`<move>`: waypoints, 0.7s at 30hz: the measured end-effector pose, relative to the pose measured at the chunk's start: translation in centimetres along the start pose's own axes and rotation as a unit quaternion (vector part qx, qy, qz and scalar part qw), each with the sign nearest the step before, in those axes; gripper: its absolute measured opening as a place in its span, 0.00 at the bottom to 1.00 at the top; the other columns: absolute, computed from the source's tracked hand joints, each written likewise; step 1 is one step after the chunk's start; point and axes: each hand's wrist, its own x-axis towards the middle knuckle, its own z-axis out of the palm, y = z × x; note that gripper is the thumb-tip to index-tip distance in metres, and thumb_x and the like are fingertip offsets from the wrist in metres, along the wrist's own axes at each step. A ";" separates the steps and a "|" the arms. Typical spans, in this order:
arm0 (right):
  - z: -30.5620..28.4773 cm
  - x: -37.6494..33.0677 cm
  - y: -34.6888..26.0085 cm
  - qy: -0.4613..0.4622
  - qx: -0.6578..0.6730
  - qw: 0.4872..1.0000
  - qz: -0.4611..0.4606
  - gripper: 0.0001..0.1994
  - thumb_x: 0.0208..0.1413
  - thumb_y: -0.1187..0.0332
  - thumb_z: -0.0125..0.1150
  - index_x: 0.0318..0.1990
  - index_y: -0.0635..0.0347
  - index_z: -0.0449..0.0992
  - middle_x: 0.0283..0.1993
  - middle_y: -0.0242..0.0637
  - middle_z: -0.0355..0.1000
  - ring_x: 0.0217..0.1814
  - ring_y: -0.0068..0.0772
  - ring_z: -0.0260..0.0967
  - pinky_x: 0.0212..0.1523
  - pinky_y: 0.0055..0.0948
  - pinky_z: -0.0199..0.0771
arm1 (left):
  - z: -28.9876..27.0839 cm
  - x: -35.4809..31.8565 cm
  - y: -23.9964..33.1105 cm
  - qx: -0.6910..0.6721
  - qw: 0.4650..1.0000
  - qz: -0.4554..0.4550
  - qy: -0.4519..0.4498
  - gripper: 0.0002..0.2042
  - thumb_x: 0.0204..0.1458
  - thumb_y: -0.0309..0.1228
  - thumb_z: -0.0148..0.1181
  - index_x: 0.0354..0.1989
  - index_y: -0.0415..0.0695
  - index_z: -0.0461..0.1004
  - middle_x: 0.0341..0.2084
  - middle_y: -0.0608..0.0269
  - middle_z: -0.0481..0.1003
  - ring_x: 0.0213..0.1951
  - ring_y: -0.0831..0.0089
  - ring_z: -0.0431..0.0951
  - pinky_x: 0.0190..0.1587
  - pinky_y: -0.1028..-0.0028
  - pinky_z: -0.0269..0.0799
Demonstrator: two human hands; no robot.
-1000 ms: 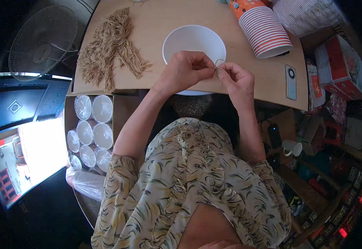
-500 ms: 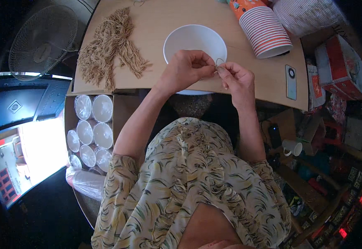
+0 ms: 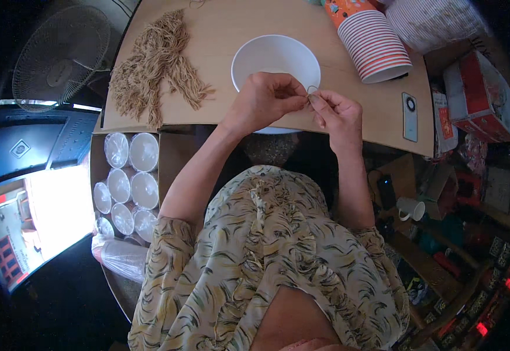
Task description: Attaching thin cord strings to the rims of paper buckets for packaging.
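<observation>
Thin loop (image 3: 312, 89) pinched between both hands, over bowl (image 3: 255, 55).

A red and white carton (image 3: 480, 96) sits off the tabletop's (image 3: 231, 29) right edge — a smaller red-printed packet (image 3: 444, 120) lies beside it. At the tabletop's near right corner, a pale smartphone (image 3: 410, 116) lies face down.

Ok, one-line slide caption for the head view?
Both hands, left hand and right hand, pinch a small tan string loop over a white bowl on a wooden table.
</observation>
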 end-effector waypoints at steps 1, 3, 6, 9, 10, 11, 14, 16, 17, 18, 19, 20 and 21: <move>-0.1 -0.1 0.0 -0.003 -0.007 1.000 -0.007 0.11 0.61 0.64 0.64 0.39 0.66 0.82 0.27 0.24 0.73 0.21 0.10 0.60 0.21 0.16 0.60 | 0.0 0.0 -0.1 -0.007 1.000 0.006 -0.007 0.06 0.54 0.23 0.66 0.37 0.34 0.80 0.29 0.62 0.82 0.33 0.80 0.81 0.38 0.78 0.79; -0.3 -0.3 -0.4 -0.009 -0.024 1.000 -0.009 0.11 0.62 0.65 0.63 0.41 0.66 0.82 0.28 0.25 0.74 0.22 0.11 0.62 0.22 0.16 0.61 | 0.0 0.1 -0.3 -0.015 1.000 0.012 -0.015 0.07 0.55 0.24 0.66 0.38 0.33 0.79 0.30 0.63 0.81 0.33 0.81 0.80 0.37 0.79 0.78; -0.1 -0.9 -1.2 -0.012 -0.058 0.998 -0.019 0.11 0.63 0.67 0.61 0.43 0.68 0.81 0.31 0.29 0.77 0.26 0.14 0.66 0.26 0.17 0.66 | 0.1 0.2 -0.6 -0.013 1.000 0.011 -0.014 0.06 0.56 0.24 0.65 0.38 0.33 0.79 0.29 0.63 0.81 0.32 0.81 0.79 0.36 0.80 0.77; 0.3 -1.5 -1.6 -0.008 -0.095 0.994 -0.051 0.10 0.63 0.71 0.58 0.44 0.70 0.80 0.34 0.34 0.79 0.31 0.18 0.71 0.32 0.21 0.72 | 0.1 0.3 -0.8 -0.001 1.000 -0.003 0.006 0.06 0.52 0.24 0.68 0.37 0.34 0.81 0.28 0.61 0.83 0.33 0.80 0.82 0.38 0.78 0.79; 0.3 -1.6 -1.6 -0.006 -0.116 0.990 -0.076 0.10 0.63 0.72 0.56 0.45 0.71 0.80 0.36 0.36 0.80 0.35 0.20 0.74 0.36 0.22 0.74 | 0.1 0.2 -0.8 -0.011 1.000 0.000 0.006 0.06 0.52 0.24 0.68 0.36 0.34 0.81 0.28 0.60 0.83 0.33 0.79 0.82 0.38 0.78 0.79; 0.4 -1.7 -1.7 -0.006 -0.115 0.990 -0.076 0.10 0.63 0.72 0.56 0.45 0.71 0.80 0.36 0.36 0.80 0.35 0.20 0.74 0.36 0.22 0.74 | 0.1 0.2 -0.8 -0.020 1.000 0.002 0.006 0.06 0.52 0.24 0.68 0.36 0.34 0.81 0.28 0.60 0.83 0.33 0.79 0.82 0.38 0.78 0.79; 0.4 -1.9 -1.8 0.001 -0.140 0.988 -0.070 0.10 0.63 0.73 0.56 0.45 0.71 0.79 0.36 0.38 0.80 0.38 0.22 0.75 0.41 0.24 0.75 | 0.2 0.1 -0.8 -0.026 1.000 0.006 0.004 0.06 0.52 0.24 0.68 0.36 0.34 0.81 0.28 0.61 0.83 0.33 0.80 0.82 0.38 0.78 0.79; 0.3 -1.9 -1.7 -0.001 -0.140 0.987 -0.073 0.11 0.63 0.73 0.55 0.46 0.71 0.79 0.36 0.39 0.80 0.38 0.22 0.75 0.40 0.23 0.75 | 0.1 0.0 -0.4 -0.023 1.000 0.006 0.002 0.07 0.52 0.24 0.68 0.36 0.33 0.81 0.28 0.61 0.82 0.33 0.80 0.82 0.38 0.78 0.79; 0.3 -1.9 -1.7 -0.001 -0.140 0.987 -0.073 0.11 0.63 0.73 0.55 0.46 0.71 0.79 0.36 0.39 0.80 0.38 0.22 0.75 0.40 0.23 0.75 | 0.1 0.0 -0.2 -0.020 1.000 0.007 0.001 0.07 0.52 0.24 0.68 0.36 0.33 0.81 0.28 0.62 0.82 0.34 0.81 0.81 0.38 0.78 0.79; 0.4 -2.0 -1.8 0.001 -0.135 0.989 -0.068 0.10 0.63 0.74 0.55 0.46 0.71 0.79 0.36 0.39 0.80 0.38 0.22 0.75 0.40 0.23 0.75 | 0.1 0.0 0.0 -0.020 1.000 0.007 0.000 0.07 0.52 0.24 0.68 0.36 0.33 0.81 0.28 0.62 0.82 0.34 0.81 0.81 0.38 0.78 0.79; 0.5 -2.0 -1.9 0.003 -0.130 0.990 -0.063 0.10 0.63 0.74 0.55 0.46 0.71 0.79 0.36 0.39 0.80 0.37 0.22 0.75 0.40 0.23 0.75 | 0.0 0.0 0.1 -0.004 1.000 0.002 -0.002 0.06 0.53 0.24 0.68 0.36 0.33 0.81 0.28 0.63 0.82 0.34 0.82 0.81 0.38 0.78 0.79; 0.5 -2.0 -1.9 0.002 -0.130 0.990 -0.063 0.10 0.63 0.74 0.55 0.46 0.71 0.79 0.36 0.39 0.80 0.37 0.22 0.75 0.40 0.23 0.75 | 0.0 -0.1 0.2 0.012 1.000 -0.002 -0.004 0.06 0.53 0.24 0.67 0.36 0.33 0.81 0.28 0.63 0.82 0.34 0.82 0.80 0.38 0.78 0.79; 0.4 -2.1 -2.0 -0.008 -0.123 0.990 -0.065 0.10 0.63 0.74 0.55 0.46 0.71 0.79 0.36 0.38 0.80 0.37 0.21 0.75 0.40 0.22 0.74 | -0.1 -0.1 0.1 0.012 1.000 -0.002 -0.004 0.06 0.53 0.24 0.67 0.36 0.33 0.81 0.28 0.63 0.82 0.34 0.82 0.80 0.38 0.78 0.79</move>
